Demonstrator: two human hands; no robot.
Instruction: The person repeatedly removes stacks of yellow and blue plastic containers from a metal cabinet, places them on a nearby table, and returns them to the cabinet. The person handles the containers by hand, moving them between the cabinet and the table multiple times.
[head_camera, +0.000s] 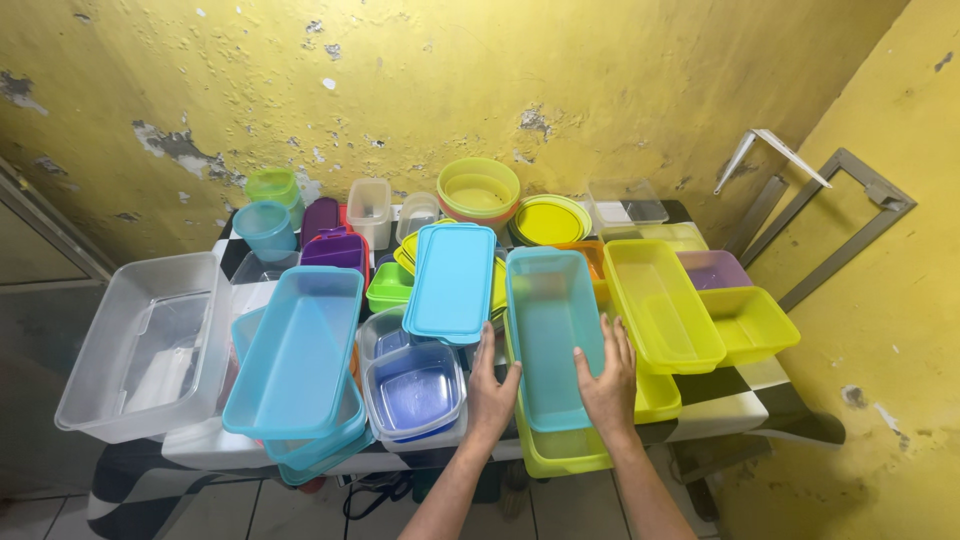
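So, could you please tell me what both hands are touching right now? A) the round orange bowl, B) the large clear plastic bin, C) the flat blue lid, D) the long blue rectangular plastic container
D: the left hand and right hand rest on either side of the long blue rectangular plastic container, which sits on yellow-green containers.
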